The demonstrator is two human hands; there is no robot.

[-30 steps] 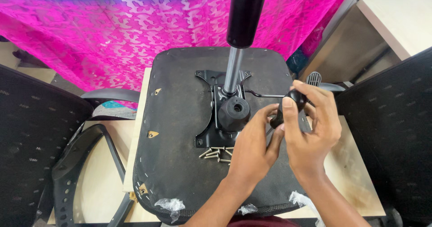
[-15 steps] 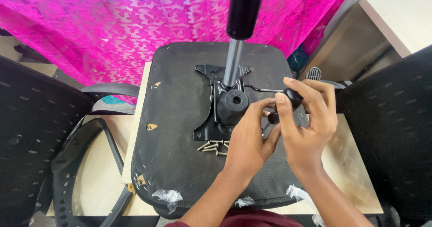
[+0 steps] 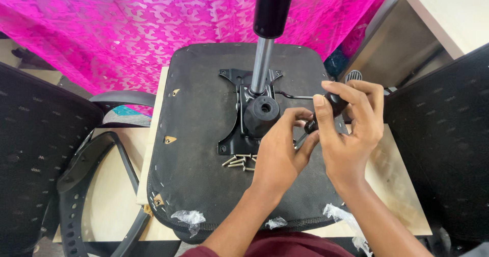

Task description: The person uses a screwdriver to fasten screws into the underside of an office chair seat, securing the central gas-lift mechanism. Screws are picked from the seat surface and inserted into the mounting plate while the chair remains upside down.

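You are pinching a small black screwdriver handle [image 3: 333, 105] in your right hand [image 3: 351, 134], while your left hand [image 3: 280, 152] is curling its fingers closed around the tool's lower end. Both are hovering over one upturned black fabric seat pad [image 3: 204, 134]. About six loose silver screws [image 3: 239, 161] are lying beside its black metal mounting plate [image 3: 239, 114], under one chrome gas cylinder [image 3: 261, 66].

Both forearms enter from the lower edge and converge. The left hand [image 3: 279, 155] is curled, its fingertips pinched together toward the right hand [image 3: 349, 129], whose fingers arch over with the thumb pressed inward in a closed grip.
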